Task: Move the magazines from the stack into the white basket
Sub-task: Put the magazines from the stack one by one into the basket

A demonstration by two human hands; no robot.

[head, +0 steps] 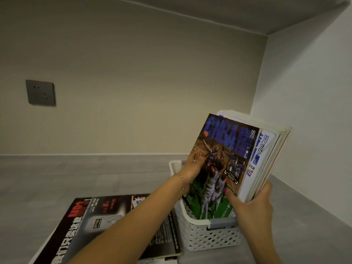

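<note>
Both hands grip magazines (224, 164) upright in white basket (205, 237).

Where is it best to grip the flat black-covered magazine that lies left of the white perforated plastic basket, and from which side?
Probably the long right edge of the flat black-covered magazine, the side toward the white perforated plastic basket, near its front corner. It lies flat on the grey surface, so only the edges allow fingers underneath, and that edge shows the page block. Come from the front right with the left hand.
</note>
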